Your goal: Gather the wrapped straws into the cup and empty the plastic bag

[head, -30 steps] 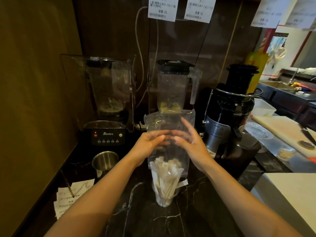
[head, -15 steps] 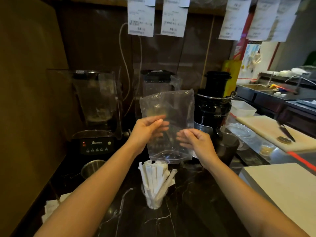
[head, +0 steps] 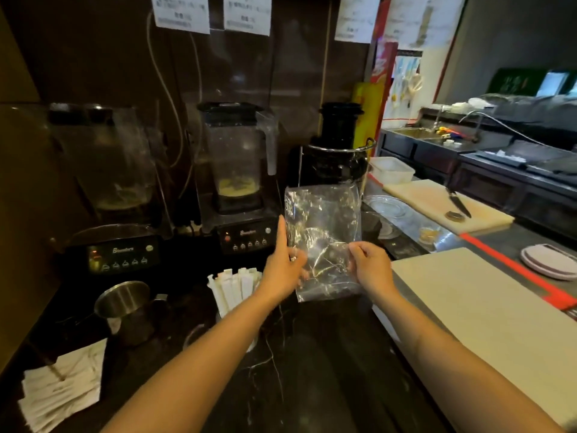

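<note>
We find the clear plastic bag [head: 323, 242] held upright in the air between both hands, to the right of and apart from the cup. It looks empty; no straw shows through it. The left hand [head: 282, 270] lies against the bag's left edge with the index finger stretched upward and the thumb toward the film; whether it pinches the film we cannot tell. The right hand [head: 370, 265] has its fingers curled closed on the bag's right edge.

The wrapped straws [head: 234, 287] stand bundled in the cup [head: 249, 343], which the left forearm largely hides on the black marble counter [head: 327, 370]. We judge the transfer done, with only the bag left to dispose of.

Risks noted:
- The left forearm passes just over the cup. Drawing that arm back low could knock the cup and spill the straws.
- The steel pitcher [head: 131, 307] stands close to the cup's left, so a tipped bundle could fall against it.
- The film is thin and creased. A loose hold on the left side could let it swing or drop.

Legible writing: both blender bases, left [head: 121, 254] and right [head: 248, 237], carry a script brand that appears to read "Blenders". The paper notices [head: 182, 10] on the wall bear print too blurred to read.
</note>
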{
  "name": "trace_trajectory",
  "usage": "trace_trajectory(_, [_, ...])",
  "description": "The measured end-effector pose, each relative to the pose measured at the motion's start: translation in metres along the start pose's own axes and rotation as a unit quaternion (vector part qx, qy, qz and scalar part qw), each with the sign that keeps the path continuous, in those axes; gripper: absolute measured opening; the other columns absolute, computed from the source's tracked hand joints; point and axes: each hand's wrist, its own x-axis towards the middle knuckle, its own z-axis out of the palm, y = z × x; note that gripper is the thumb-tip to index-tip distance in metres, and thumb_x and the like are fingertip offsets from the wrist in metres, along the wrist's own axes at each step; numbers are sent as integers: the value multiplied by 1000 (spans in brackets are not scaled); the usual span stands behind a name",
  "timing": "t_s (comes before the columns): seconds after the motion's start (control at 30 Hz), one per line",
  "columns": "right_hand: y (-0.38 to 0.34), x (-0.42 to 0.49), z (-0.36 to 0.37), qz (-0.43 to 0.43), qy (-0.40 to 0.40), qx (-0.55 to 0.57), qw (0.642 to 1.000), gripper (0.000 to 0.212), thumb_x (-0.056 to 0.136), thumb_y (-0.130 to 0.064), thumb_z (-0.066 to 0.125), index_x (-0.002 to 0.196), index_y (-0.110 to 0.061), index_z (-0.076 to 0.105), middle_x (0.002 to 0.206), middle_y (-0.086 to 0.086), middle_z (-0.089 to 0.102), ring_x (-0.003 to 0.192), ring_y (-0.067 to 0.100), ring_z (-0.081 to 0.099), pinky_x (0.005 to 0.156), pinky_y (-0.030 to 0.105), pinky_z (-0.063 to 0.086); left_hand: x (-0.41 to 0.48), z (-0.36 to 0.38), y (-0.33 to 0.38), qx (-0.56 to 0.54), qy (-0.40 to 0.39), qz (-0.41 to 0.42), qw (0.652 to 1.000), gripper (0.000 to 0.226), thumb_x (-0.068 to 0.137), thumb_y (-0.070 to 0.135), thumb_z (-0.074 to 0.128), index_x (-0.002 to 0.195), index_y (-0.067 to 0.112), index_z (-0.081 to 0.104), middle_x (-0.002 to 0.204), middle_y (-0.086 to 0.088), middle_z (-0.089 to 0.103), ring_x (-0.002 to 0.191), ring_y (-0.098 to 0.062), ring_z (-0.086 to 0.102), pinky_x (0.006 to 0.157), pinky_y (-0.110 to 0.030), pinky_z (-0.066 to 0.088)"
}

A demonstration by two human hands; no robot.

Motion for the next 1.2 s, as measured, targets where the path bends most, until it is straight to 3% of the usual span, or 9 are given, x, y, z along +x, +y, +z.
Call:
trace_trajectory(0.07, [16, -5, 2, 20, 5, -21, 1000, 6, 91, -16, 50, 94, -11, 51, 65, 5, 55, 65, 25, 55, 66, 37, 46, -7, 18, -20, 43, -11, 9, 999, 76, 93, 7, 43, 139, 40, -8, 73, 1, 52, 61, -11, 53, 58, -20, 46])
trace_trajectory(0.13, [32, -11, 7, 37, 0, -39, 999, 21, 90, -11, 52, 107, -8, 41, 72, 9, 54, 71, 25, 53, 67, 40, 43, -14, 33, -42, 91, -26, -5, 995, 69, 93, 4, 39, 142, 33, 0, 74, 2, 50, 66, -10, 51, 58, -16, 45])
trace_trajectory(0.27, [67, -22, 13, 29, -66, -103, 992, 17, 90, -4, 45, 89, -17, 33, 63, -1, 43, 63, 19, 43, 57, 33, 32, -23, 50, -83, 177, -48, -77, 980, 59, 93, 2, 36, 145, 17, 12, 112, -16, 51, 97, -24, 52, 81, -25, 40])
trace_trajectory(0.37, [96, -30, 18, 44, -139, -159, 976, 16, 88, -2, 42, 79, -15, 42, 74, 8, 53, 70, 25, 50, 61, 32, 35, -30, 58, -106, 222, -73, -126, 964, 54, 93, 1, 37, 143, 4, 18, 129, -23, 43, 107, -28, 49, 87, -22, 37])
trace_trajectory(0.57, [127, -43, 28, 30, -214, -311, 925, 26, 92, -8, 44, 113, -7, 59, 118, 12, 54, 104, 25, 56, 92, 29, 44, -46, 69, -135, 372, -155, -144, 904, 55, 94, 18, 39, 143, 7, 16, 137, -17, 31, 122, -30, 40, 104, -34, 34])
trace_trajectory(0.67, [137, -46, 26, 11, -258, -361, 896, 35, 94, -19, 40, 126, -10, 51, 138, 12, 41, 124, 26, 42, 105, 34, 38, -52, 69, -140, 507, -148, -103, 843, 56, 94, 32, 34, 143, 9, 18, 148, -15, 19, 134, -31, 23, 108, -41, 26])
trace_trajectory(0.8, [140, -50, 26, -22, -289, -432, 854, 55, 96, -40, 26, 142, -10, 27, 157, 6, 15, 145, 24, 9, 117, 41, 11, -54, 67, -147, 558, -207, -84, 799, 61, 97, 41, 17, 145, 6, 1, 157, -11, -8, 145, -25, -11, 117, -46, 1])
trace_trajectory(0.93, [150, -59, 27, 9, -337, -460, 822, 66, 94, -51, 14, 146, -14, -4, 159, 4, -6, 145, 19, -12, 116, 45, -9, -57, 63, -151, 557, -240, -95, 790, 65, 95, 46, 12, 143, 6, -9, 157, -10, -11, 144, -22, -15, 117, -45, -7])
trace_trajectory(1.2, [144, -56, 21, 15, -357, -459, 814, 69, 93, -54, 14, 146, -15, -7, 158, 5, -9, 144, 21, -15, 115, 48, -12, -56, 57, -141, 540, -253, -107, 796, 65, 96, 45, 12, 144, 7, -9, 157, -9, -11, 144, -22, -15, 117, -41, -7])
